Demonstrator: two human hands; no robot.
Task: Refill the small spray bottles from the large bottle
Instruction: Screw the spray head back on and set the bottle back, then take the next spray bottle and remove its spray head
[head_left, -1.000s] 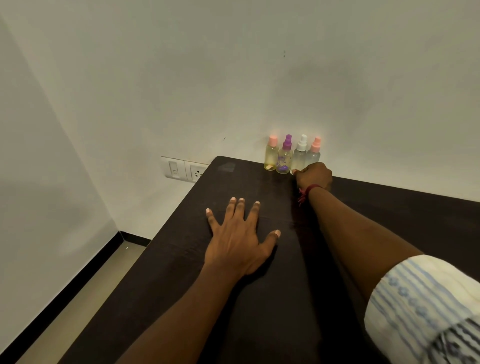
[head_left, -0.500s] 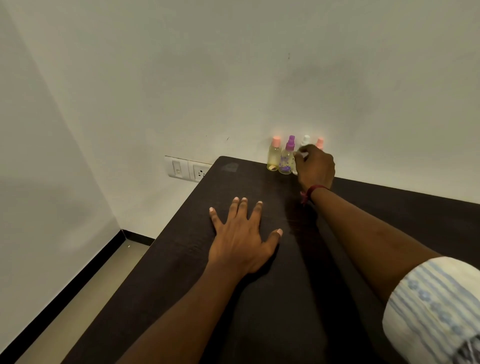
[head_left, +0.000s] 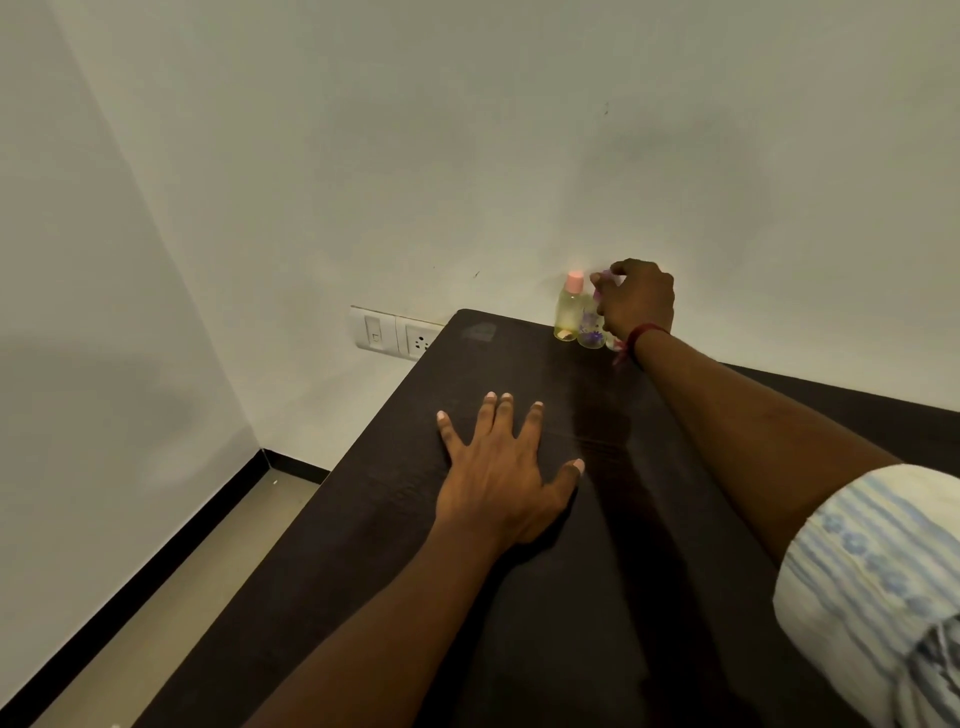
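While right hand (head_left: 636, 304) pinches cap of half-hidden purple bottle (head_left: 590, 333), left hand (head_left: 501, 470) flat, open, on table (head_left: 363, 519).

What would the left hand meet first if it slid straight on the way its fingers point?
Probably bare tabletop, then the wall past its far edge. The left hand points slightly left of the pink-capped spray bottle, so it likely slips by, though depth is uncertain.

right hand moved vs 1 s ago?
Yes. Against the pink-capped bottle, the right hand has risen from the table by the row's right end and shifted left, to the cap of the purple-capped bottle.
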